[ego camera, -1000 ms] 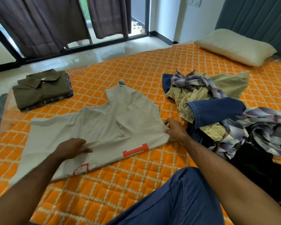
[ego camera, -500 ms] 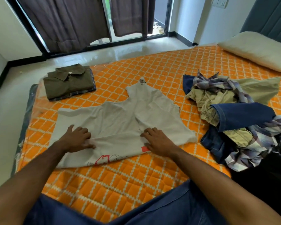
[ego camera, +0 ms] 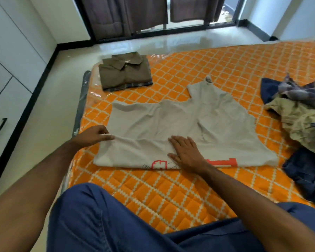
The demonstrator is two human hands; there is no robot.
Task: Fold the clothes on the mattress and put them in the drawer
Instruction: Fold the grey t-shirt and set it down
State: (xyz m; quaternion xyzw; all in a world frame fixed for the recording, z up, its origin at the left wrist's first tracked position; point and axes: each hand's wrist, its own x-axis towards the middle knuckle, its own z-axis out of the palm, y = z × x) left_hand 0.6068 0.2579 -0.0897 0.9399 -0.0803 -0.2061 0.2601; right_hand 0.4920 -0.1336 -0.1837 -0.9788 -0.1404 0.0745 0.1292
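A beige T-shirt (ego camera: 171, 122) with a red print lies flat on the orange quilted mattress (ego camera: 171, 193), partly folded over itself. My left hand (ego camera: 95, 134) pinches the shirt's left edge between thumb and fingers. My right hand (ego camera: 185, 151) lies flat, fingers spread, pressing on the middle of the shirt near its front edge. A folded olive-brown shirt (ego camera: 125, 71) rests on another folded garment at the mattress's far left corner. A pile of unfolded clothes (ego camera: 302, 115) sits at the right. White drawer fronts (ego camera: 5, 99) with a black handle stand at the left.
Glossy floor runs between the mattress and the drawers on the left. Dark curtains (ego camera: 125, 13) hang over a glass door at the back. My legs in blue jeans (ego camera: 107, 224) fill the foreground at the mattress's front edge.
My right hand slid left from the shirt's right edge to its middle and now presses flat. My left hand moved out to the left edge and pinched it. The view swung left.
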